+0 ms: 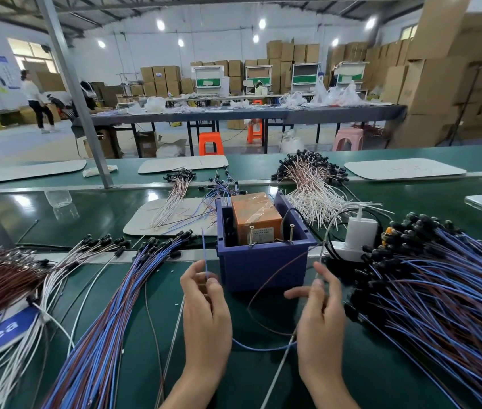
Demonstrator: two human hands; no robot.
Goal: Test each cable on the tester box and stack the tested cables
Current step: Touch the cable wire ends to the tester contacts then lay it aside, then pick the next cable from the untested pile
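Left hand (205, 317): low centre, fingers curled, thumb and forefinger pinching a blue wire (203, 249) whose free end stands upright. The blue wire loops down across the bench (248, 379) towards the right hand (320, 326).

Right hand: fingers raised, tips lightly pinching a white wire (281, 370) that runs from the near edge up past the hand.

A brown wire (266, 278) arcs between the hands and rises to the rim of the box (263, 273).

Box: blue bin just beyond the fingertips, centre of bench, holding an orange unit (256, 215) with two upright screws (252, 236) at its near edge.

Cable stack (107, 308): fanned out left of the box.

Cable pile (446, 296): heaped to the right.

Charger (362, 231): white, upright between box and pile.
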